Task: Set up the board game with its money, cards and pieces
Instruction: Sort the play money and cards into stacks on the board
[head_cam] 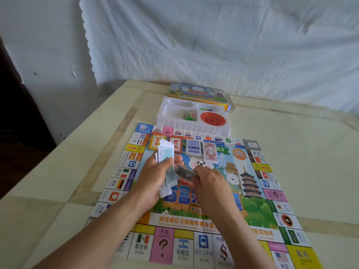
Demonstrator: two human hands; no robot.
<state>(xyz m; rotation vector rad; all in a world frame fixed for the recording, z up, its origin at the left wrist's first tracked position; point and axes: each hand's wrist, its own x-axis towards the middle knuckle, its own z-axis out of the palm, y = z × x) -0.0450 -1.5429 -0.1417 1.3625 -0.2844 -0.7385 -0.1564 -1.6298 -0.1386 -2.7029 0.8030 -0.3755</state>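
The colourful game board [258, 208] lies flat on the table. Over its middle, my left hand [155, 177] grips a thick stack of play money [165, 154], fanned and tilted upright. My right hand [209, 179] pinches a single greyish note [184, 171], blurred, just right of the stack. At the board's far side lie an orange card pile [154, 141], a red-backed pile [177, 144], a blue card deck [193, 148] and a pile of red notes [210, 152].
A white plastic tray [194, 126] stands beyond the board, holding green pieces [188, 115] and an orange spinner [213, 119]. The box lid [196, 92] lies behind it. The table [310, 152] meets a white draped sheet at the back.
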